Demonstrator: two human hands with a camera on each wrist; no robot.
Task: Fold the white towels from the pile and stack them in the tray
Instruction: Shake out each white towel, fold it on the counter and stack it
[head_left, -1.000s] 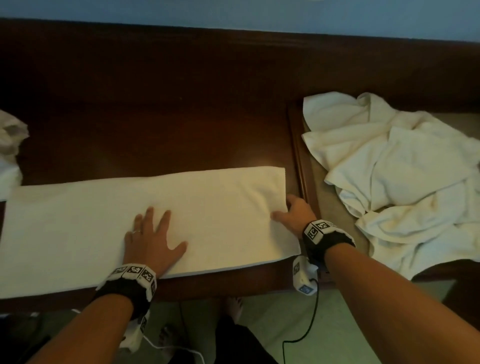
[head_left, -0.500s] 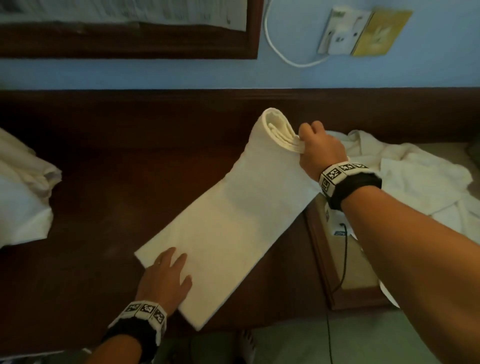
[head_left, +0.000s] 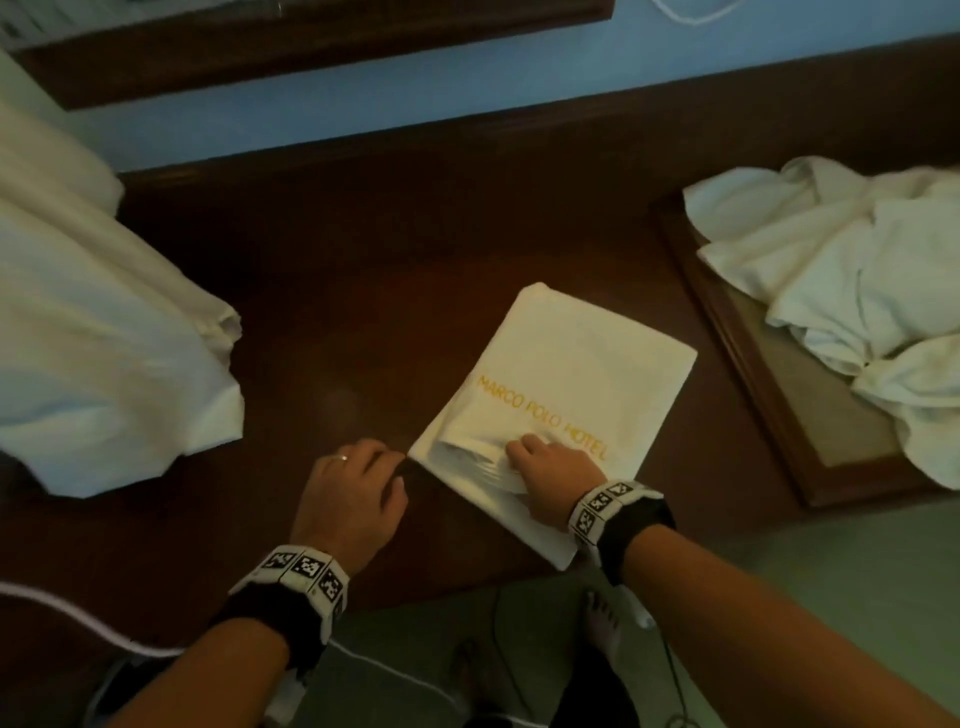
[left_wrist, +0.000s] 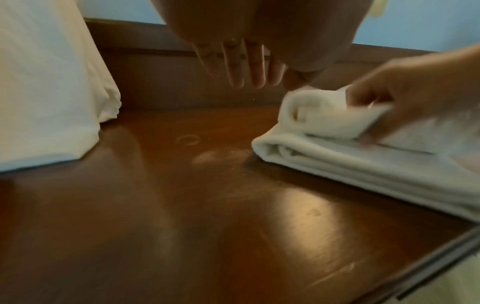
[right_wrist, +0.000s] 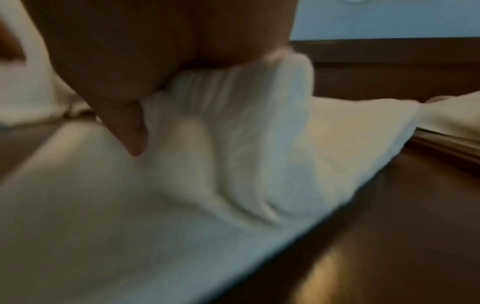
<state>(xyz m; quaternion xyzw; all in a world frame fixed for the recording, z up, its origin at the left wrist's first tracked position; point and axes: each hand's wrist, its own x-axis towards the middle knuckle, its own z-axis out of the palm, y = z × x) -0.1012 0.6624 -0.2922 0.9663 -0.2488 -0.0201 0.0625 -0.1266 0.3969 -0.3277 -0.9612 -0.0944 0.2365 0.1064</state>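
- Head view, nine o'clock: loose white cloth lies on the counter.
- My left hand hovers relaxed, holding nothing, just beside the folded towel.
- My right hand pinches the towel's top layers at its six o'clock edge.
- Soft, light, floppy, I judge: best lifted from underneath.
- Three o'clock: unfolded pile fills the tray.

Bare table between white bedding at left and folded towel in the middle. Narrow strip of wood between that towel and tray rim. Tray heaped with loose towels; wall ledge behind.
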